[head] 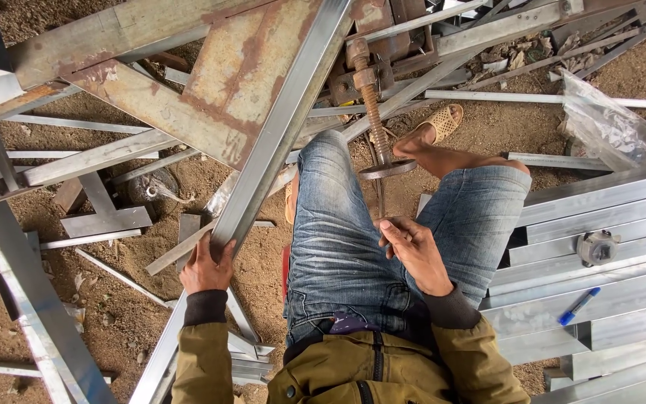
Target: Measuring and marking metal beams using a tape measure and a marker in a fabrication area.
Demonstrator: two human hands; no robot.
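My left hand (pixel 205 268) grips the near end of a long square aluminium tube (pixel 278 127) that slants up and away over a rusty steel frame (pixel 188 105). My right hand (pixel 413 251) rests on my right thigh, fingers curled around a small thin object that I cannot identify. I wear blue denim shorts (pixel 338 247) and an olive jacket. A rusty threaded vise screw (pixel 371 112) with a round handle stands between my knees.
A stack of aluminium profiles (pixel 600 299) lies at the right, with a tape measure (pixel 597 247) and a blue marker (pixel 577 306) on it. Loose metal offcuts (pixel 99 221) litter the dirt ground. A clear plastic bag (pixel 607 123) lies at the upper right.
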